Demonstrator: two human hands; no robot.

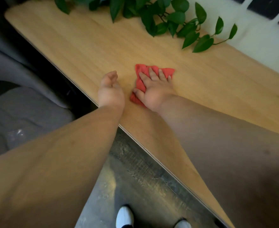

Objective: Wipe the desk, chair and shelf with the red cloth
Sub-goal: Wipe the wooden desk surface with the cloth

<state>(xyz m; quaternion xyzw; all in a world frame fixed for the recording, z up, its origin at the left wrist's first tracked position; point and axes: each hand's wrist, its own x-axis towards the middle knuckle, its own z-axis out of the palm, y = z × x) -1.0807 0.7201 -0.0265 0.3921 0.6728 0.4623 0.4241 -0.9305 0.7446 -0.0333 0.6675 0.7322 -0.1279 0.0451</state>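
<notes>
On the light wooden table (79,46) | right hand (153,89) flat, pressing crumpled red cloth (139,83) to wipe | left hand (110,89) loosely open, empty, bracing nearby

A leafy green plant (168,18), 2 white shoes (124,217), grey floor (135,186).

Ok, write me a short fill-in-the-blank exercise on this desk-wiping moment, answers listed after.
1. The right hand presses flat on the ____ cloth.
2. The left hand holds ____.
3. The cloth lies on the wooden ____.
4. Leaves of a ____ trail over the desk's far edge.

Missing words: red; nothing; desk; plant
</notes>
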